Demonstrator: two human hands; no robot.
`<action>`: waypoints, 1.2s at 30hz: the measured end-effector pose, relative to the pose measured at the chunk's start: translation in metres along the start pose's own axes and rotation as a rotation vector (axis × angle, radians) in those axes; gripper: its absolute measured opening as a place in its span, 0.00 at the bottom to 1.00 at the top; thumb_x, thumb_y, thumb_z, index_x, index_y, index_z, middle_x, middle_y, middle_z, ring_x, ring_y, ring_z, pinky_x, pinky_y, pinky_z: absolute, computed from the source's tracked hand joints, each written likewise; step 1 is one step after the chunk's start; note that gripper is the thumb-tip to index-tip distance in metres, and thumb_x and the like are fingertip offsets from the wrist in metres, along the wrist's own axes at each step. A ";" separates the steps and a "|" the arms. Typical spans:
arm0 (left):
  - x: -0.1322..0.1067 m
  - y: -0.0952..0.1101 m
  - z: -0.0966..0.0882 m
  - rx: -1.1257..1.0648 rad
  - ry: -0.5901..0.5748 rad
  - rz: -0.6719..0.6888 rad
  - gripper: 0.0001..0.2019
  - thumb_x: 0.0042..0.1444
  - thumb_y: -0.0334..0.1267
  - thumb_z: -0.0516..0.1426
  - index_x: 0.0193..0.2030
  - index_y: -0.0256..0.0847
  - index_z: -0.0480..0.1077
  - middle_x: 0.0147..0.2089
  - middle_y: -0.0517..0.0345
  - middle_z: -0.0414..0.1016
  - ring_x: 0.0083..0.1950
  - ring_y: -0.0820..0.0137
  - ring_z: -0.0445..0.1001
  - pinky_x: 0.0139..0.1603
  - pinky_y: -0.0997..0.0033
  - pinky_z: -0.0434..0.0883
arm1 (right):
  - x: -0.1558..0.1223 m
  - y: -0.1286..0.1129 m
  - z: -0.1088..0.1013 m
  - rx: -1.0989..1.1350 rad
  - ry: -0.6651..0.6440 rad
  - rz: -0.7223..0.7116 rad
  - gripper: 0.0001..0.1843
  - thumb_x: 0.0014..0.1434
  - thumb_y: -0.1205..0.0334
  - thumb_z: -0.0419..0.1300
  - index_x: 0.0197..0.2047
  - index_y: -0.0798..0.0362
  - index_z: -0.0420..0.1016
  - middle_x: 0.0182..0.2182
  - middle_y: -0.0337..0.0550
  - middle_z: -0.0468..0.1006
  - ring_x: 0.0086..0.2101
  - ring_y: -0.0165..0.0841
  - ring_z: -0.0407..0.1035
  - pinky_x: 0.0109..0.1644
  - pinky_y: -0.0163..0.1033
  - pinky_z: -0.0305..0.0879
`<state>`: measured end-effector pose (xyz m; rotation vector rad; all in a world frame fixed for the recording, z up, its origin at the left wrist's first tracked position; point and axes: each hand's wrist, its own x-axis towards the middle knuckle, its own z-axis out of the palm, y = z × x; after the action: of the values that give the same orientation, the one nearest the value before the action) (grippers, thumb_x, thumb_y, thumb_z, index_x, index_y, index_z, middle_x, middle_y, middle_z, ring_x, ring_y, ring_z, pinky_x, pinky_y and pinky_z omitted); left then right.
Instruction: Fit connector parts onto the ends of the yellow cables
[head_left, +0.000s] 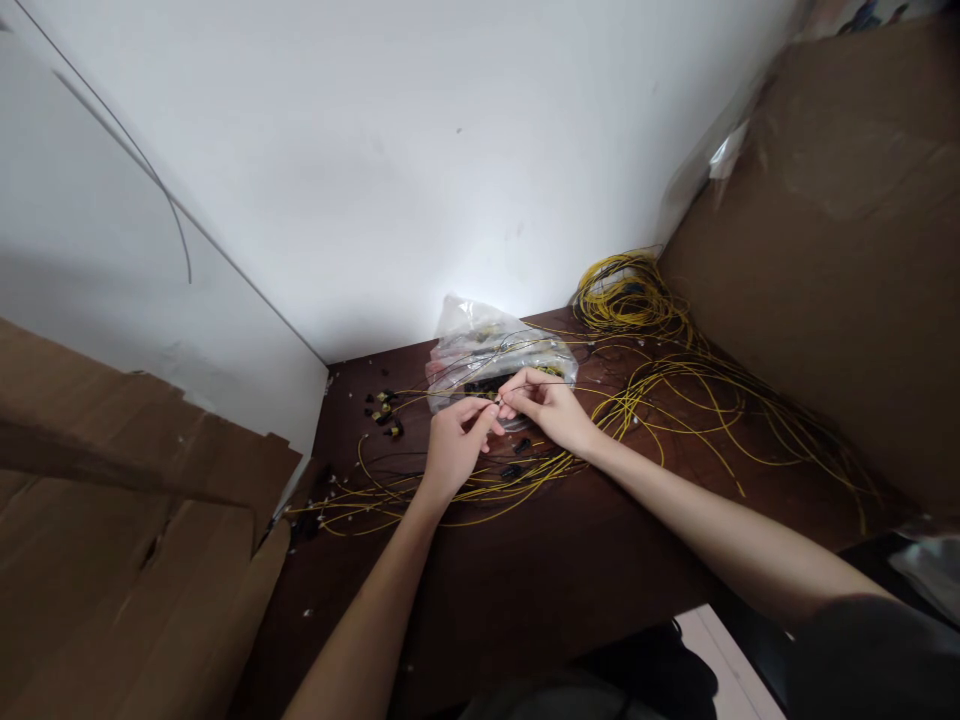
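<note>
My left hand [456, 440] and my right hand [544, 405] meet fingertip to fingertip above the dark brown table. Both are closed in a pinch. A thin dark wire [574, 384] runs off to the right from the fingers of my right hand. At the left fingertips is a tiny piece, too small to name. Just behind the hands lies a clear plastic bag [480, 335] with small black and yellow parts in it. Below them, a bundle of yellow wires [487, 492] crosses the table. Several black and yellow connectors [386, 408] lie left of the bag.
A coil of yellow wire [622, 290] sits in the back right corner, with loose strands [720, 380] spreading forward. Cardboard [142, 560] stands at the left and a large cardboard box [817, 270] at the right. A white wall [450, 170] closes off the back.
</note>
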<state>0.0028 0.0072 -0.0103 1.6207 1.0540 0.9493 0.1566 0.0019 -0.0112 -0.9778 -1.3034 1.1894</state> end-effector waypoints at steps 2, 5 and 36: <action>0.000 -0.001 0.000 -0.001 0.005 -0.002 0.11 0.54 0.40 0.55 0.34 0.33 0.72 0.26 0.57 0.74 0.18 0.80 0.63 0.20 0.81 0.64 | 0.000 0.000 0.000 0.005 0.002 -0.015 0.13 0.50 0.53 0.63 0.31 0.55 0.69 0.23 0.38 0.73 0.26 0.27 0.70 0.35 0.36 0.68; 0.001 -0.004 0.001 0.006 0.034 -0.002 0.11 0.53 0.41 0.55 0.35 0.34 0.72 0.26 0.57 0.74 0.18 0.80 0.63 0.19 0.80 0.64 | 0.001 0.000 0.001 0.021 0.005 -0.025 0.14 0.50 0.53 0.63 0.32 0.56 0.69 0.24 0.38 0.73 0.26 0.27 0.70 0.35 0.35 0.68; -0.001 -0.005 0.002 0.185 0.196 0.027 0.06 0.53 0.36 0.55 0.35 0.36 0.67 0.20 0.64 0.66 0.17 0.78 0.64 0.19 0.80 0.60 | 0.000 0.009 0.000 0.023 -0.019 0.016 0.09 0.50 0.59 0.64 0.33 0.55 0.75 0.25 0.40 0.77 0.28 0.28 0.73 0.37 0.35 0.70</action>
<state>0.0033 0.0064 -0.0154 1.7210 1.2880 1.0714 0.1561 0.0039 -0.0202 -0.9635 -1.2963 1.2259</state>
